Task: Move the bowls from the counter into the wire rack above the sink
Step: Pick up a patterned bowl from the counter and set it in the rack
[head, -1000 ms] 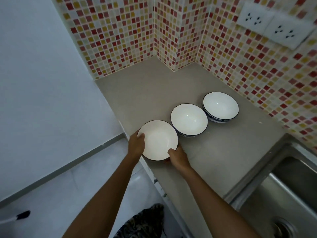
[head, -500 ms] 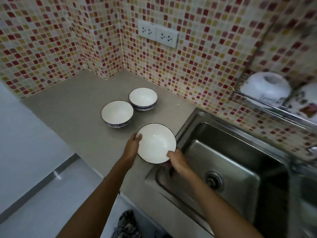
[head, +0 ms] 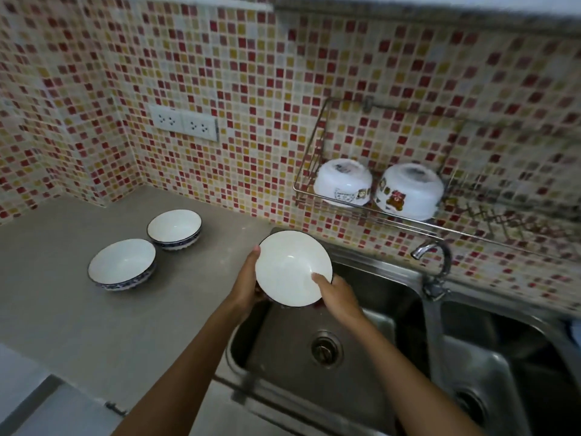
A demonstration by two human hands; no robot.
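Bowl (head: pixel 290 270) in hand is white inside with a dark rim, held mouth-up over the near left corner of the sink (head: pixel 371 366), clear of any surface. Left hand (head: pixel 248 284) clasps its left edge, fingers curled under and thumb against the rim; right hand (head: pixel 338 294) grips the lower right edge, a fingertip lying over the rim into the white interior. Both hands are closed on this one bowl. This looks like the carry step for the first of three: the bowl is off the worktop (head: pixel 63 309) but well short of the rack (head: pixel 405 220), which hangs on the tiled wall above and to the right. Two matching bowls remain on the worktop to the left, the nearer bowl (head: pixel 122 265) and the farther bowl (head: pixel 174 228) just beside each other, both mouth-up. In the rack two white printed bowls (head: pixel 377 187) sit upside down at its left end, side by side, so free wire shows only further right. Next move, as I judge it, calls for lifting up and rightward past the tap (head: pixel 435 256), probably turning the bowl over to match the others, and setting it down right of them. Tap spout and rack's front rail are the likely things to knock.
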